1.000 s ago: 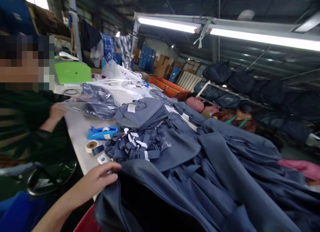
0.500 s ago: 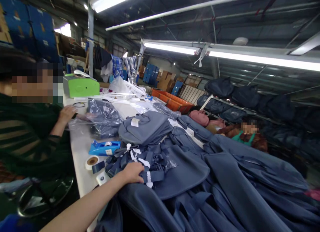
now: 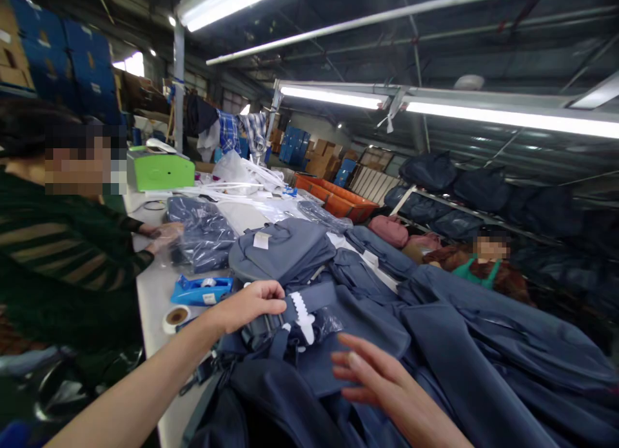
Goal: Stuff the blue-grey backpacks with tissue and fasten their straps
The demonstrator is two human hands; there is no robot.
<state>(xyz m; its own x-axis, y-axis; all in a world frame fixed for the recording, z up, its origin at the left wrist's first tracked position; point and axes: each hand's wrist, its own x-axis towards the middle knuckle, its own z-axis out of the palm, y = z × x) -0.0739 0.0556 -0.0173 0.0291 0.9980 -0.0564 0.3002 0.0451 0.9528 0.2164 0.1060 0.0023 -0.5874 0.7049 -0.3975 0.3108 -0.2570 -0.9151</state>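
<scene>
My left hand pinches one end of a dark blue strap, lifted a little above a heap of similar straps and buckles. A white scalloped strip wraps round the strap. To the right, my right hand hovers over the dark blue bags with fingers spread and nothing in it. Beneath the straps lies a dark blue bag piece. A folded bag with a white tag rests just beyond.
A blue tape dispenser and a tape roll stand near the table's left edge. At left a co-worker handles a plastic-wrapped bag. Another person is at the far right. More bags cover the right side.
My left hand has risen from the heap with the strap. My right hand has come into view from below. The co-worker at left now has both hands by the wrapped bag.
</scene>
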